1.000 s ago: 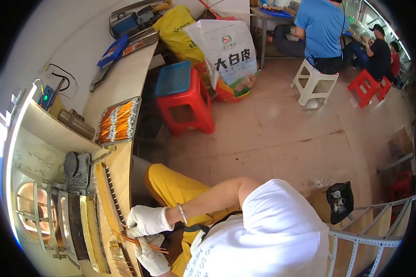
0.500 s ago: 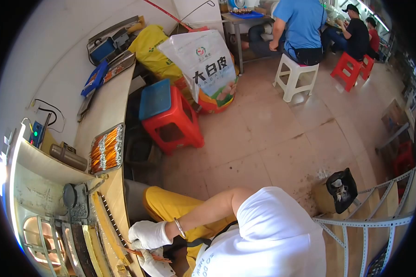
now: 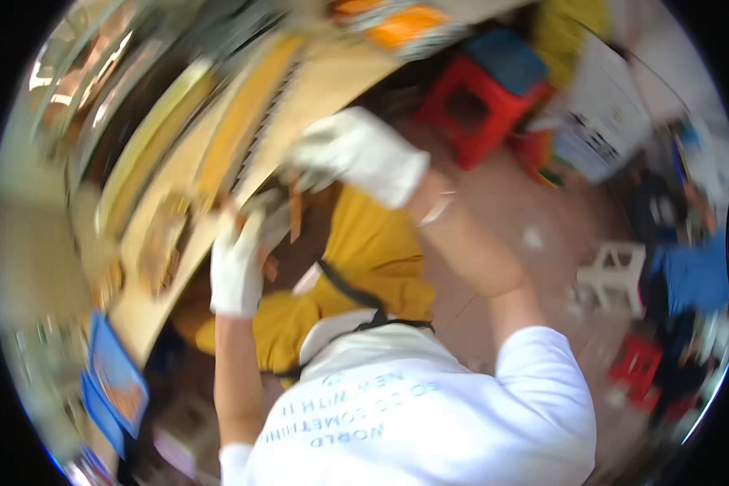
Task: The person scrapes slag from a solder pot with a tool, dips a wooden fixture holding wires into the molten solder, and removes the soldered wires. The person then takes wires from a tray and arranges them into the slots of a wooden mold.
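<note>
My left hand (image 3: 239, 271), in a white glove, is closed round thin orange-brown sticks (image 3: 270, 266) at the bench edge; one end sticks out above the fingers. My right hand (image 3: 352, 154), also gloved, is held higher and to the right, its fingers curled and smeared by motion. Just under those fingers hangs an orange-brown strip (image 3: 296, 215); whether the right hand grips it is unclear. On the wooden bench (image 3: 324, 85) beside my hands lies a yellow bar (image 3: 247, 121) with a dark toothed strip along it. An amber, shiny item (image 3: 162, 247) sits nearer me.
A tray of orange pieces (image 3: 405, 28) lies at the bench's far end. Blue trays (image 3: 101, 348) are at lower left. Past the bench stand a red stool (image 3: 454, 101) and a white sack (image 3: 603, 113). A white stool (image 3: 616, 275) and a person in blue (image 3: 697, 275) are at right.
My view has swung round, blurring the picture. My hands, close together over the sticks before, are now apart, the right one higher. The blue trays have come into view at lower left.
</note>
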{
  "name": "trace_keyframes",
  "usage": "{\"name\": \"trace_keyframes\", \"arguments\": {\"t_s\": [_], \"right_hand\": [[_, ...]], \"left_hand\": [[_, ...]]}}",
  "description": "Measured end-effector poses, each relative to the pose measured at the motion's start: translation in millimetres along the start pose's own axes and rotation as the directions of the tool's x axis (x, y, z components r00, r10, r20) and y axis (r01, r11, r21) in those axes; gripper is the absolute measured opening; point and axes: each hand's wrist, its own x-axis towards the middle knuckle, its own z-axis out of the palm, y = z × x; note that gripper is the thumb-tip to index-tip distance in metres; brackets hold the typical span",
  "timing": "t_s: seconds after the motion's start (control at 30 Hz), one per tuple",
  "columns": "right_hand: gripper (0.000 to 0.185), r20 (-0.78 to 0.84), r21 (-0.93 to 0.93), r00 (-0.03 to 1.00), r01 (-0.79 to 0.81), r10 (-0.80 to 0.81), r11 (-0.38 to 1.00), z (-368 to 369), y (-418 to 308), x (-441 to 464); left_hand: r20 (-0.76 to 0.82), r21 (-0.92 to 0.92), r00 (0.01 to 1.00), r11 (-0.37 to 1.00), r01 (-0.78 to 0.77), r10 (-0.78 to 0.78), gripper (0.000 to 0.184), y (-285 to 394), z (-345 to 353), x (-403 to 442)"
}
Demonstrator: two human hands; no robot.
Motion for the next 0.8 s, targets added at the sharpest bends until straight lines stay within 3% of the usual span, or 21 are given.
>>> {"name": "trace_keyframes", "arguments": {"t_s": [0.03,0.07,0.1,0.13,0.2,0.27,0.3,0.33,0.4,0.43,0.47,0.53,0.57,0.63,0.67,0.73,0.8], "right_hand": [[0.021,0.009,-0.064,0.999,-0.047,0.047,0.997,5,-9,5],[0.023,0.018,-0.042,0.990,-0.137,0.138,0.990,13,-11,9],[0.021,0.035,-0.028,0.981,-0.190,0.191,0.981,20,-11,19],[0.021,0.053,-0.107,0.976,-0.207,0.213,0.973,30,-11,33],[0.021,0.129,-0.171,0.965,-0.206,0.229,0.964,45,0,53],[0.021,0.147,-0.128,0.972,-0.167,0.185,0.978,58,5,65],[0.019,0.140,-0.160,0.981,-0.114,0.137,0.981,62,15,71],[0.018,0.132,-0.146,0.987,-0.068,0.088,0.987,68,19,76],[0.017,0.127,-0.165,0.989,-0.058,0.080,0.985,81,21,79],[0.018,0.155,-0.195,0.978,-0.108,0.140,0.975,86,17,82],[0.019,0.188,-0.241,0.965,-0.135,0.183,0.961,89,12,85],[0.019,0.227,-0.358,0.972,0.026,0.060,0.933,98,11,91],[0.017,0.202,-0.307,0.971,-0.063,0.130,0.950,106,8,93],[0.016,0.101,-0.325,0.975,-0.157,0.200,0.932,119,7,94],[0.012,0.140,-0.430,0.984,-0.041,0.112,0.902,124,7,97],[0.010,0.313,-0.599,0.938,0.316,-0.149,0.735,136,11,102],[0.013,0.370,-0.599,0.925,0.313,-0.092,0.737,151,19,107]], "left_hand": [[-0.043,-0.019,0.999,1.000,0.025,-0.026,0.028,8,2,1],[-0.016,-0.068,1.000,0.998,0.006,-0.007,0.027,-2,-4,7],[0.061,-0.095,0.995,0.991,0.089,-0.083,0.027,-6,-14,13],[0.038,0.129,0.977,0.969,-0.212,0.209,0.027,-11,-25,18],[0.044,-0.311,0.997,0.949,-0.050,0.067,0.028,-18,-30,18],[0.094,-0.398,0.995,0.917,-0.003,0.044,0.030,-21,-36,19],[0.075,-0.303,0.997,0.952,0.045,-0.024,0.031,-24,-40,19],[0.080,-0.511,0.997,0.859,0.032,0.010,0.031,-5,-35,10],[0.031,-0.369,0.998,0.927,0.064,-0.057,0.031,0,-43,7],[0.040,-0.483,0.997,0.873,0.072,-0.060,0.029,-9,-42,9],[0.020,-0.481,0.999,0.876,0.035,-0.029,0.023,-10,-45,8],[-0.033,-0.633,0.998,0.774,0.016,-0.048,0.018,-12,-43,9],[-0.086,-0.665,0.996,0.745,-0.054,-0.004,0.017,-17,-44,10],[-0.104,-0.679,0.994,0.733,-0.046,-0.034,0.014,-21,-51,8],[-0.164,-0.615,0.985,0.787,-0.057,-0.057,0.015,-20,-54,6],[-0.258,-0.636,0.963,0.764,-0.107,-0.081,0.017,-28,-56,5],[-0.257,-0.618,0.950,0.786,-0.020,-0.178,0.018,-32,-66,-3]]}}
